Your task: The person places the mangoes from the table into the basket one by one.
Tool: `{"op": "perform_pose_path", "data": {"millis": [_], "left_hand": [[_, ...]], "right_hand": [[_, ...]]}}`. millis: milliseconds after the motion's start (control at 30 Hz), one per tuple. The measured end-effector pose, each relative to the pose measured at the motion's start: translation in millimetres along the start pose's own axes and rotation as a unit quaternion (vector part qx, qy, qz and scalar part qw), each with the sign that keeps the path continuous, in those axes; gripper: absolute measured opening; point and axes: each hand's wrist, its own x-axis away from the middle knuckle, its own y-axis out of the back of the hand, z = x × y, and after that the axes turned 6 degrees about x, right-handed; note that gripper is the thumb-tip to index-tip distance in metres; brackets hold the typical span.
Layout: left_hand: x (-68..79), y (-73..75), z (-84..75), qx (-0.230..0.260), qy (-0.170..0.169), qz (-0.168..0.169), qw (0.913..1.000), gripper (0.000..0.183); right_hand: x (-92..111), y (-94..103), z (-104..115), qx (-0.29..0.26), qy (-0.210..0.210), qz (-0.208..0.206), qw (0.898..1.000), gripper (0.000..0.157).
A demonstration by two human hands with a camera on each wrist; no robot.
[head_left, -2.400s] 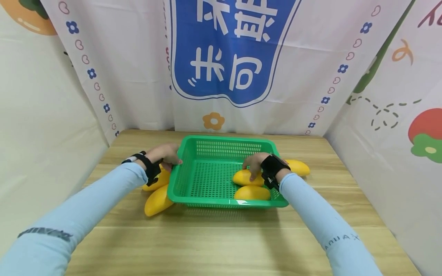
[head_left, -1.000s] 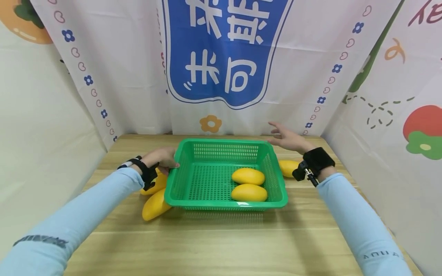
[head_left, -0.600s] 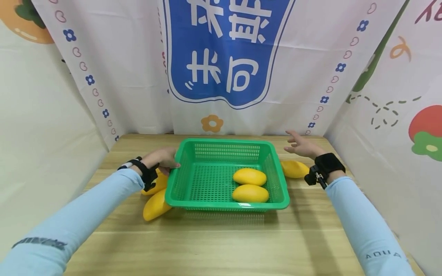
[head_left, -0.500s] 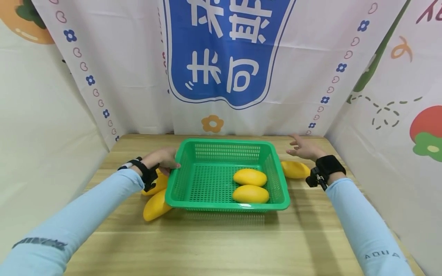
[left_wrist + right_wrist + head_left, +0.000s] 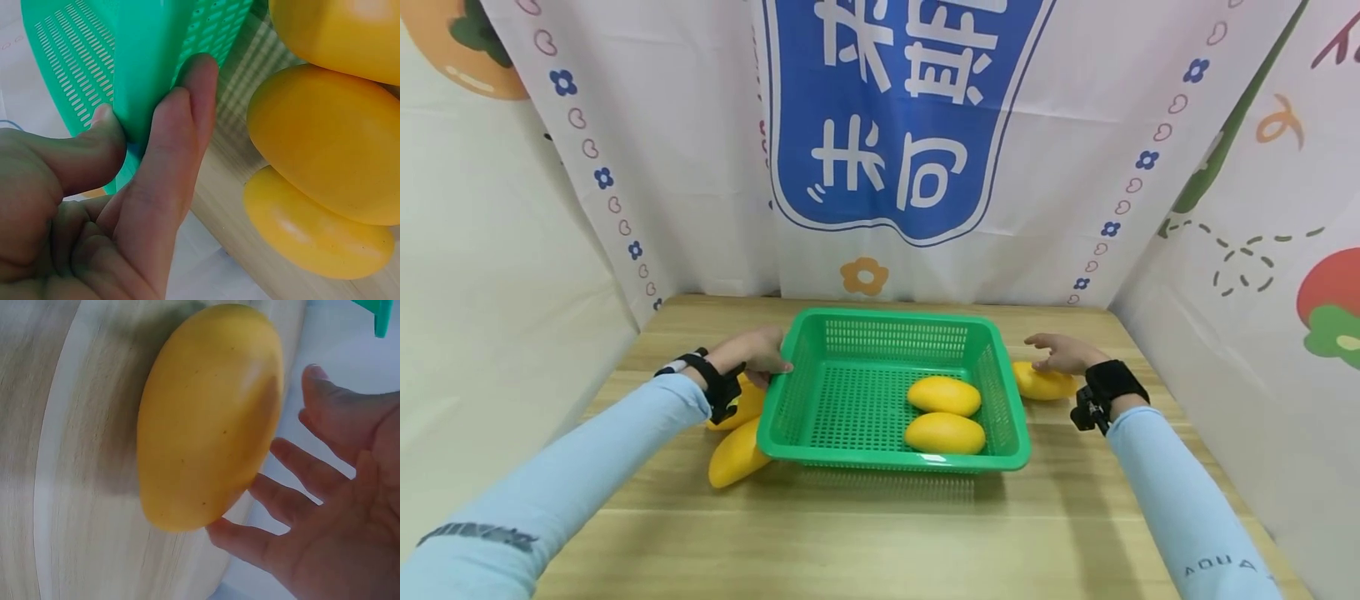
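My left hand [image 5: 758, 350] pinches the left rim of a green plastic basket [image 5: 880, 457], thumb inside and fingers along the outer wall, as the left wrist view shows. Two yellow mangoes [image 5: 944, 433] lie in the basket's right half, one behind the other. My right hand [image 5: 1063, 353] is over a single mango [image 5: 1043, 383] on the table to the right of the basket. In the right wrist view its fingers are spread at the edge of that mango [image 5: 209, 419], thumb apart from it.
Several more mangoes [image 5: 331, 144] lie on the wooden table [image 5: 790, 550] left of the basket, partly under my left hand and the rim. A printed white cloth [image 5: 715, 208] hangs behind the table, with white sheets on both sides.
My right hand has let go of a mango in the basket, lifted out over the right rim, and come down to the mango on the right. The left hand keeps its hold on the rim.
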Motion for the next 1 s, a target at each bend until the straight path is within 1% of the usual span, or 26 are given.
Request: {"op": "perform_pose_path", "data": {"millis": [100,333,533,667,767,900,1000], "left_hand": [[0.2,-1.8,0.6,0.004,0.005,0.001,1.0,0.016],[2.5,-1.5,0.8,0.004,-0.002,0.001,1.0,0.015],[3.6,-1.4,0.9,0.008,-0.004,0.0,1.0,0.015],[4.0,-1.3,0.6,0.009,-0.003,-0.003,0.9999,0.015],[4.3,-1.0,0.5,0.009,-0.005,-0.004,0.9999,0.016],[3.4,-0.5,1.7,0.01,-0.006,-0.003,0.9999,0.015],[2.5,-0.2,2.7,0.016,-0.007,-0.001,0.9998,0.014]], "right_hand": [[-0.6,-5.1,-1.8,0.001,-0.002,0.019,1.0,0.055],[-2.0,-9.6,3.6,0.033,0.004,0.03,0.999,0.053],[0.5,-12.5,9.1,0.042,-0.022,0.04,0.998,0.054],[2.8,-13.8,11.2,0.026,-0.049,0.052,0.997,0.056],[3.0,-16.9,10.1,0.006,-0.067,0.053,0.996,0.06],[1.9,-24.2,5.4,0.005,-0.076,0.041,0.996,0.067],[2.6,-27.4,1.4,0.017,-0.073,0.032,0.997,0.073]]}}
